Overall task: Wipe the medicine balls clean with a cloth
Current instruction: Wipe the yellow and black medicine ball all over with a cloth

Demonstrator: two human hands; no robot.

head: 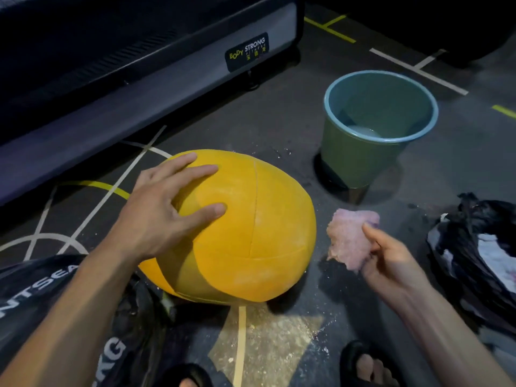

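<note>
- a big yellow medicine ball (245,233) sits on the dark gym floor (279,129), right in front of the person.
- the left hand (164,208) lies on the top left side of the ball. its fingers are spread wide and press flat on the skin of the ball.
- the right hand (391,261) is up in the air, just to the right of the ball and not touching it. it pinches a small pink cloth (349,238) between thumb and fingers.
- the cloth is scrunched up and hangs near the ball's right side, with a gap between them.
- a green bucket (360,166) stands on the floor behind the cloth, apart from the ball. there is a little water at the bottom.
- a black plastic bag (474,247) lies at the right edge, with something white inside.
- another dark bag with white letters (42,289) lies under the left arm.
- a big machine with a "body strong" label (247,51) fills the top left.
- pale crumbs are scattered on the floor near the ball.
- toes in black sandals (363,361) show at the bottom.
</note>
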